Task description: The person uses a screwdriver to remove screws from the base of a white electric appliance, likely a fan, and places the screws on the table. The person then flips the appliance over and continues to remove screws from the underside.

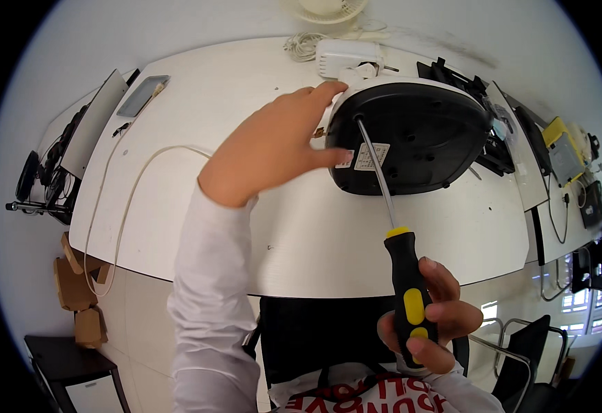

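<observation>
A white appliance with a black base [418,151] is tipped on the table so that its underside faces me. My left hand [273,141] grips its left edge, thumb on the black base beside a white label [372,157] and fingers over the rim. In my right hand [445,320] is a screwdriver [403,275] with a black and yellow handle. Its long metal shaft slants up to the left, and the tip sits at a round hole near the base's upper left. Whether a screw is inside the hole cannot be seen.
Behind the appliance stand a white box-shaped device [347,58] and a coiled cable [303,47]. A grey tray [142,96] lies at the far left of the white table [301,255], with a pale cord [125,186] running over its edge. Black equipment [500,155] is on the right.
</observation>
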### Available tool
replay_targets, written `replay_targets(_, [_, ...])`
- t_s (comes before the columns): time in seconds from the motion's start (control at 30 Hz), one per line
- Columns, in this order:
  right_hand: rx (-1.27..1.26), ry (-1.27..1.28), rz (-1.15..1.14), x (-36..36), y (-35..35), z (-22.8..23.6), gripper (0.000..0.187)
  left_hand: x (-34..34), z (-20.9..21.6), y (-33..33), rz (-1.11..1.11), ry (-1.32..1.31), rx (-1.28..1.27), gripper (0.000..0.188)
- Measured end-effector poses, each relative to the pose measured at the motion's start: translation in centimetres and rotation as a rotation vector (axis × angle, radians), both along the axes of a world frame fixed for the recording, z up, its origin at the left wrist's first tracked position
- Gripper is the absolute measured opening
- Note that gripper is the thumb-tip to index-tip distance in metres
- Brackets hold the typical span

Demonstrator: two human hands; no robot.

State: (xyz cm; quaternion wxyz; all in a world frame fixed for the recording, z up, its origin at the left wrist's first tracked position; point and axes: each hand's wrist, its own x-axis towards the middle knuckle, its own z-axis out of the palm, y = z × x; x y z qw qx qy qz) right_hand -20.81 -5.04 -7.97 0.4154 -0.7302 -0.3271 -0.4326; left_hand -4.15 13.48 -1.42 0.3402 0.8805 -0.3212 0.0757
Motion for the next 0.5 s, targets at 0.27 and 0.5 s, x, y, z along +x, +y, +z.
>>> replay_targets(0.27, [0.031, -0.035, 0.002, 0.4, -0.2, -0.1, 0.053, 1.4, 0.9, -1.4, 0.051, -0.007, 0.169, 0.046])
replay_targets(0.5, [0.106, -0.009, -0.072, -0.2, -0.1, 1.3, 0.047, 2.4, 4.1, -2.4, 0.041, 0.029, 0.304, 0.034])
